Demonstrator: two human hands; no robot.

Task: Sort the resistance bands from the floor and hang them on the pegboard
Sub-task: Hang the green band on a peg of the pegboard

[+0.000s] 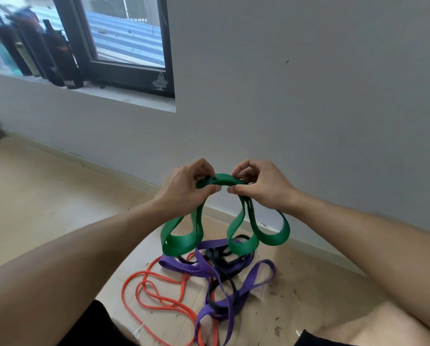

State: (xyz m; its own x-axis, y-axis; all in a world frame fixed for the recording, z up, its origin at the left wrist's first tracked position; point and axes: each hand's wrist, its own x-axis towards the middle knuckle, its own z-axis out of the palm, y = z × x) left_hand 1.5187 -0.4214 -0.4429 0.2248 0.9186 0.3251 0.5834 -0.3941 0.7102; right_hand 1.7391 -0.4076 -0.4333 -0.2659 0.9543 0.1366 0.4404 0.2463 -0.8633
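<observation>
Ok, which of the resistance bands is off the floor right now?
The green band, gripped by both the left hand and right hand. The orange band, purple band and black band lie on the floor.

Soft window [124, 33] daylight, blurred, bowed edges

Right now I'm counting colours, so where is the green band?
In the head view the green band is centre frame, held up by the left hand and the right hand, its loops hanging above the purple bands on the floor.
</observation>
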